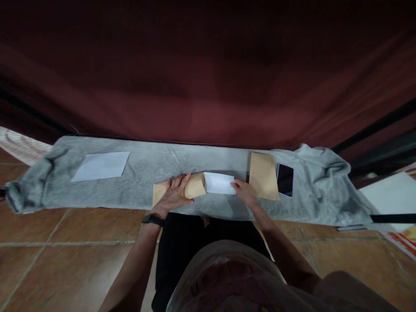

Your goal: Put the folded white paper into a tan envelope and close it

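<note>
A brown paper envelope (195,185) lies on the grey cloth in front of me, its mouth bulging toward the right. My left hand (175,193), with a dark band on the wrist, grips the envelope across its width; thumb and fingers are at its lower and upper edges. A white folded paper (219,183) is at the envelope's mouth, its left end against or just inside the opening. My right hand (242,190) pinches the right end of that paper between thumb and fingers.
Brown envelopes (263,175) lie to the right, beside a dark-screened phone (285,180). At the far left rests a white sheet (101,166). The grey cloth (156,162) covers a narrow bench, bunched at both ends. A dark red curtain (208,112) hangs behind it.
</note>
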